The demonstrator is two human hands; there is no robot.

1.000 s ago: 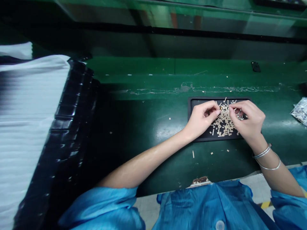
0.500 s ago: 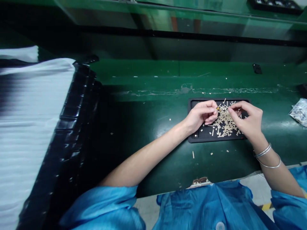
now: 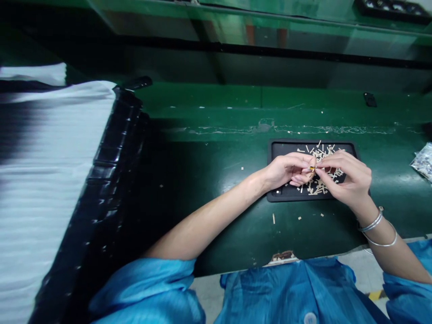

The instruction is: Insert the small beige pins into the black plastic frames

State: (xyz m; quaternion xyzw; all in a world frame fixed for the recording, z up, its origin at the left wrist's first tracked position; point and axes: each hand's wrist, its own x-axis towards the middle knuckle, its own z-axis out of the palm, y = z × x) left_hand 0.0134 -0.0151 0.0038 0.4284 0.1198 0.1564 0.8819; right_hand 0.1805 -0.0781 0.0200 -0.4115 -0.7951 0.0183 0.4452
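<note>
Between finger and thumb, my left hand point(image 3: 286, 170) pinches a tiny yellow and dark piece point(image 3: 312, 168). My right hand point(image 3: 347, 175) is closed in a pinch at the same piece, its fingertips meeting those of the left. Whether the right fingers hold something of their own is too small to tell. Both hands hover over a shallow black tray point(image 3: 275, 196). In the tray lies a loose heap of small pale strips point(image 3: 317, 186), partly hidden by the hands.
A black crate point(image 3: 108, 148) with white ribbed sheeting point(image 3: 50, 189) stands at the left. Stray pale bits point(image 3: 273, 218) dot the green table point(image 3: 216, 202). A small black part point(image 3: 370, 99) lies at the back right, a clear plastic bag point(image 3: 423, 163) at the right edge.
My right hand has come left from above the heap to meet the left fingertips at the yellow piece. My left hand has shifted slightly right and down. The view has turned a little.
</note>
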